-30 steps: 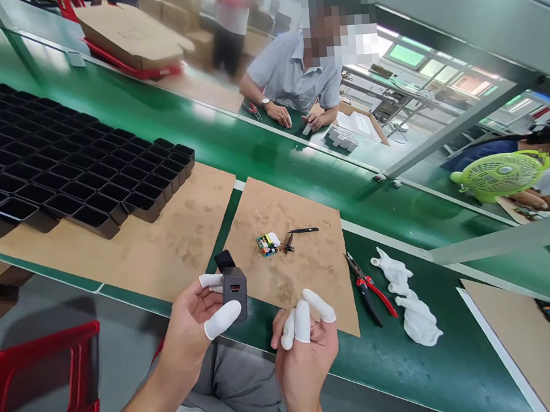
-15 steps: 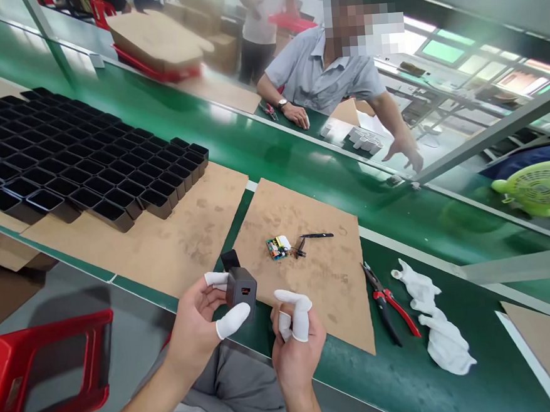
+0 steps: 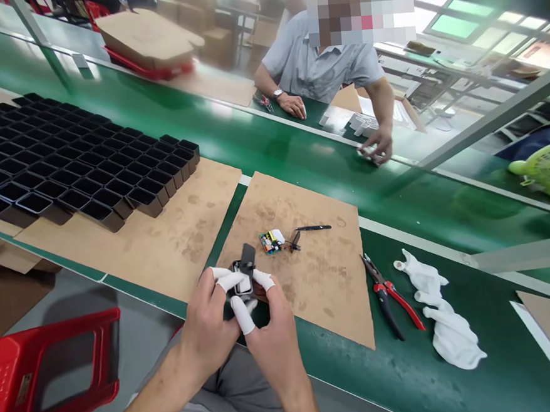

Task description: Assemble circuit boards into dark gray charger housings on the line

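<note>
In the head view, the left hand [image 3: 208, 327] and the right hand [image 3: 271, 322] meet over the near edge of the green worktop [image 3: 408, 360]. Their fingers [image 3: 242, 314], in white finger cots, are clamped together on a small black charger housing [image 3: 243, 277]. Just behind, a small circuit board [image 3: 270, 241] lies on the cardboard sheet [image 3: 318, 278], with red-handled pliers [image 3: 392, 295] to the right.

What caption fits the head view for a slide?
Both hands, left hand and right hand, grip a small black charger housing above brown cardboard.
</note>
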`<state>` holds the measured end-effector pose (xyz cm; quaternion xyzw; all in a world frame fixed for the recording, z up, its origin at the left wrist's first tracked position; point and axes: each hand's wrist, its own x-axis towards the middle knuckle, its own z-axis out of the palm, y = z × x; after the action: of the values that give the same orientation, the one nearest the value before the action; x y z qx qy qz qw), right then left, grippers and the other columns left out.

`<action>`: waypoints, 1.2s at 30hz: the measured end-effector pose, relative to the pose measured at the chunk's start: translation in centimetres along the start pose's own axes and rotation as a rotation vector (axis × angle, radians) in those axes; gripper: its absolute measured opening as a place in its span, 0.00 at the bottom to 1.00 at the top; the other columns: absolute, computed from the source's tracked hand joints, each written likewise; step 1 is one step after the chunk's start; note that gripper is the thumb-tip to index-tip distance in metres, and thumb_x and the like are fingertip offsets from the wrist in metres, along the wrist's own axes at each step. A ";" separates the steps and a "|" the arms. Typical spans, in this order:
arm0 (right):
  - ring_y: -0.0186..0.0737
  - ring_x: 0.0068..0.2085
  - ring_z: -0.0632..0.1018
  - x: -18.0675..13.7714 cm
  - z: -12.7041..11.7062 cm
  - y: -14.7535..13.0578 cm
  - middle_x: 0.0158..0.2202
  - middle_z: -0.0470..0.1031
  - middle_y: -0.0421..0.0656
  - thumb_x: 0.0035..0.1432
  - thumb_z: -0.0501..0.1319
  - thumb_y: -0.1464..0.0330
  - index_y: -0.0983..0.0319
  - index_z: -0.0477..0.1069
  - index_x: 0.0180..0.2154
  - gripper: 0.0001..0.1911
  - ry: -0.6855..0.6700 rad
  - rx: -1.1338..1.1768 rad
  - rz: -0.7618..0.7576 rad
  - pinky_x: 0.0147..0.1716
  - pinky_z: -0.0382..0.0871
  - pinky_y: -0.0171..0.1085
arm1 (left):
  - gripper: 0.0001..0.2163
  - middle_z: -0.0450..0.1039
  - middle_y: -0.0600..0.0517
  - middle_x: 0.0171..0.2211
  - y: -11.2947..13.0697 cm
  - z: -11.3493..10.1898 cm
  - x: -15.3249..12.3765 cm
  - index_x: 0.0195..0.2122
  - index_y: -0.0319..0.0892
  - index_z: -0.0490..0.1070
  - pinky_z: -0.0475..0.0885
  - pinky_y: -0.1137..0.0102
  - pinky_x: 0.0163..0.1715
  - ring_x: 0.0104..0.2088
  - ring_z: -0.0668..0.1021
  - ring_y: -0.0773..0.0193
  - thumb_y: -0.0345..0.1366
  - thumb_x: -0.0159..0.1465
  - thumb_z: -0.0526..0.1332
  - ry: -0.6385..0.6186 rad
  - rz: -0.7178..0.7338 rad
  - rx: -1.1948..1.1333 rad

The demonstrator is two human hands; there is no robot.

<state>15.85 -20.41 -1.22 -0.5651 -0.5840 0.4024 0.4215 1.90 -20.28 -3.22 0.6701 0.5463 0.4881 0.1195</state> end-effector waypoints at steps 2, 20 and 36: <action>0.50 0.55 0.85 0.2 -1.0 0.4 0.56 0.84 0.48 0.69 0.72 0.65 0.54 0.80 0.63 0.22 -0.054 0.037 0.030 0.57 0.82 0.46 | 0.21 0.73 0.49 0.45 0.2 -0.1 0.0 0.56 0.48 0.69 0.80 0.64 0.45 0.45 0.81 0.55 0.22 0.63 0.61 -0.022 -0.019 -0.060; 0.53 0.63 0.84 8.2 -6.1 -2.1 0.59 0.87 0.44 0.63 0.72 0.71 0.52 0.85 0.59 0.23 -0.460 0.012 -0.163 0.71 0.74 0.59 | 0.21 0.83 0.47 0.55 -2.9 -2.5 2.4 0.63 0.50 0.71 0.56 0.46 0.75 0.58 0.83 0.47 0.35 0.71 0.70 -0.432 -0.125 -0.146; 0.49 0.56 0.87 -0.5 -2.4 -0.7 0.56 0.81 0.49 0.73 0.67 0.75 0.45 0.82 0.65 0.26 0.007 -0.244 -0.409 0.56 0.86 0.47 | 0.14 0.79 0.51 0.40 -0.9 -0.1 0.7 0.44 0.46 0.68 0.71 0.49 0.64 0.42 0.84 0.51 0.30 0.59 0.68 -0.125 -0.077 0.017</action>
<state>17.88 -20.96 0.18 -0.4833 -0.7291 0.2332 0.4248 1.22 -19.40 -3.50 0.6786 0.5675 0.4357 0.1664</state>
